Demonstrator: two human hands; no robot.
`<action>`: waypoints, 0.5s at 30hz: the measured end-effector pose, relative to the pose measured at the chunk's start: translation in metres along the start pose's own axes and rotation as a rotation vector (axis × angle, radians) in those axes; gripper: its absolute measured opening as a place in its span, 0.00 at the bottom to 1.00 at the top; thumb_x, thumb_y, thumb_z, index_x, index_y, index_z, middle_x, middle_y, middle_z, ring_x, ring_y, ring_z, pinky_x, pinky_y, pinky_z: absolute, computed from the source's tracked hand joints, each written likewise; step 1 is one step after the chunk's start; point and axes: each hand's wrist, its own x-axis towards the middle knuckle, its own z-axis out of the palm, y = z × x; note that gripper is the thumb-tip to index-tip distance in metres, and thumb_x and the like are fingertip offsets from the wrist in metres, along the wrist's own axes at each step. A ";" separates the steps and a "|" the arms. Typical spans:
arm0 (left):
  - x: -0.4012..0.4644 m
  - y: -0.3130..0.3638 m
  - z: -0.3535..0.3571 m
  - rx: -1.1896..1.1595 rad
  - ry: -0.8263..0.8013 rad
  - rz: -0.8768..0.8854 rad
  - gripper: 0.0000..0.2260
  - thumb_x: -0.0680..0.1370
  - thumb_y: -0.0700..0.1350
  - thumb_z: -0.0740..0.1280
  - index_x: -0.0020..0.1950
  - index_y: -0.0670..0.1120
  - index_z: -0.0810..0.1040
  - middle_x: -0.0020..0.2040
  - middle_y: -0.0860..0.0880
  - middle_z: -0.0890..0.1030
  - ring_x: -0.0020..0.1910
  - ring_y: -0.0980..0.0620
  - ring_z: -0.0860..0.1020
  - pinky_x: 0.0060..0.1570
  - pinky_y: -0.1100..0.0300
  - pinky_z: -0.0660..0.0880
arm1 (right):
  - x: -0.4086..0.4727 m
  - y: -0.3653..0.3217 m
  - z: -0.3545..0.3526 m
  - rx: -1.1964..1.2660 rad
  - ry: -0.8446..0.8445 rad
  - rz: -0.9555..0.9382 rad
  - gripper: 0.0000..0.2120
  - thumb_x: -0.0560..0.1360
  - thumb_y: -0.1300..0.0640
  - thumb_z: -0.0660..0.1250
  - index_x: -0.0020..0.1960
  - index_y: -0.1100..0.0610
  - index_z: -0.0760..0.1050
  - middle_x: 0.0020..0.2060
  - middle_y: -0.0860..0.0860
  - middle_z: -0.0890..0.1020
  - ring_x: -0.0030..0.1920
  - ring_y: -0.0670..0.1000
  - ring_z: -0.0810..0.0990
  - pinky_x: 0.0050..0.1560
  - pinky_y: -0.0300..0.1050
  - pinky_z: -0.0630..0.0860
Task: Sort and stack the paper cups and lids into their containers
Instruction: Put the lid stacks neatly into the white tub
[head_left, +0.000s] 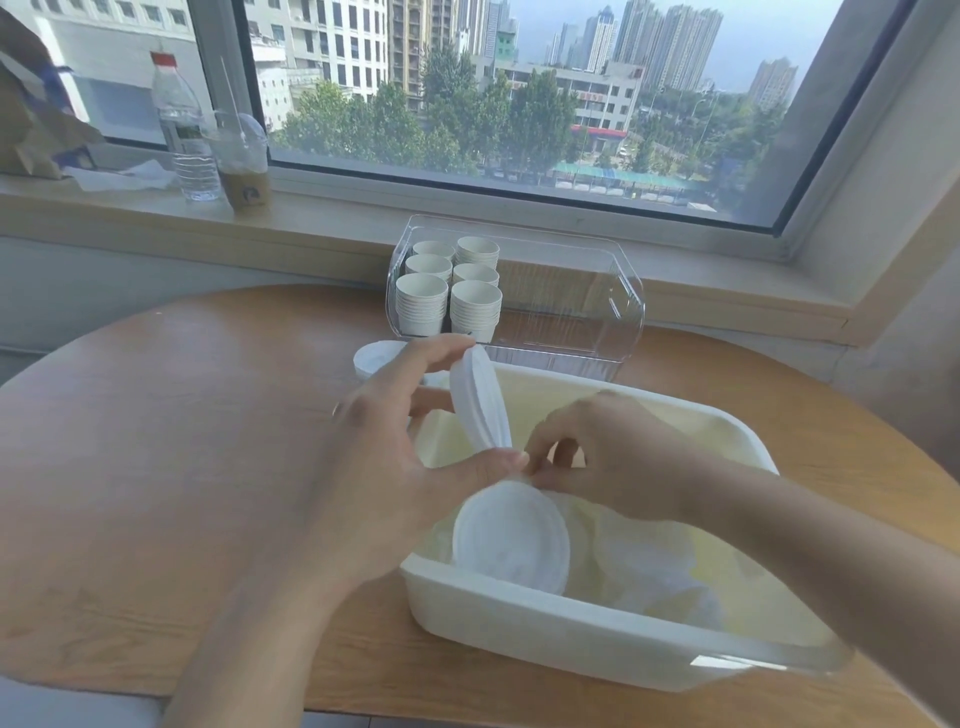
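My left hand (395, 457) holds a small stack of white lids (480, 400) on edge, between fingertips above and thumb below, over the white bin (571, 634). My right hand (618, 457) reaches into the bin and pinches the top rim of a single white lid (511, 540) that leans against the bin's near left wall. More pale lids lie blurred in the bin's bottom. Behind the bin stands a clear container (597, 301) with several stacks of white paper cups (449, 291) in its left half. Another pile of lids (376, 356) rests on the table behind my left hand.
The round wooden table (182, 426) stands against a window sill. On the sill at the far left are a water bottle (184, 130), a lidded drink cup (244, 161), a brown paper bag (31, 104) and crumpled white paper.
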 end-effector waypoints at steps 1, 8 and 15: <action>0.000 0.000 0.000 0.001 -0.006 0.003 0.35 0.60 0.64 0.78 0.67 0.65 0.74 0.63 0.73 0.77 0.57 0.68 0.80 0.51 0.78 0.69 | -0.002 0.003 -0.005 -0.006 0.068 0.008 0.05 0.78 0.54 0.73 0.47 0.45 0.85 0.42 0.40 0.85 0.44 0.42 0.83 0.49 0.36 0.72; -0.003 -0.009 0.001 0.110 0.007 -0.007 0.35 0.64 0.57 0.85 0.66 0.71 0.73 0.58 0.73 0.79 0.60 0.61 0.79 0.51 0.68 0.72 | -0.017 0.006 -0.013 -0.037 0.566 0.003 0.09 0.77 0.63 0.72 0.47 0.50 0.86 0.44 0.39 0.84 0.38 0.41 0.79 0.45 0.47 0.79; -0.004 -0.009 0.001 0.120 -0.017 0.010 0.37 0.63 0.53 0.86 0.69 0.66 0.75 0.61 0.70 0.79 0.61 0.62 0.78 0.56 0.74 0.70 | -0.015 0.005 -0.011 0.515 0.530 0.024 0.09 0.78 0.61 0.74 0.49 0.48 0.87 0.46 0.39 0.87 0.45 0.43 0.83 0.44 0.38 0.78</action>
